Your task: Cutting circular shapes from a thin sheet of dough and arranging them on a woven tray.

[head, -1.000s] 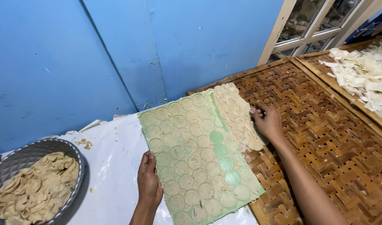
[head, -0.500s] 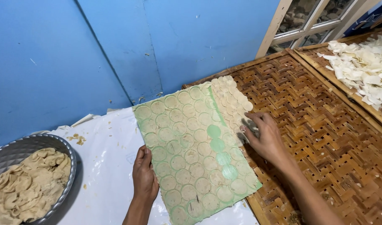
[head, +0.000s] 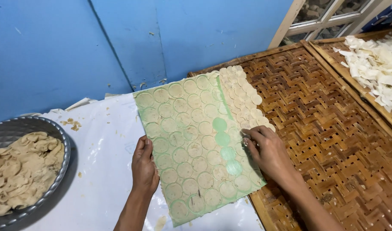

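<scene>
A green sheet (head: 191, 141) covered with several thin round dough discs lies across a white plastic cover and the edge of a woven bamboo tray (head: 324, 128). My left hand (head: 144, 164) grips the sheet's left edge, thumb on top. My right hand (head: 266, 149) rests at the sheet's right edge, fingertips pinching at a disc beside a column of empty green circles (head: 224, 141). A strip of pale discs (head: 245, 100) lies on the tray next to the sheet's upper right side.
A metal bowl (head: 61, 141) of beige dough scraps sits at the left on the white plastic cover (head: 102, 171). A second bamboo tray with a pile of pale dried pieces (head: 375, 64) stands at the far right. A blue wall rises behind.
My right hand has moved down along the sheet's right edge, from near the top to the middle. More green circles show bare in that column. My left hand has stayed on the left edge.
</scene>
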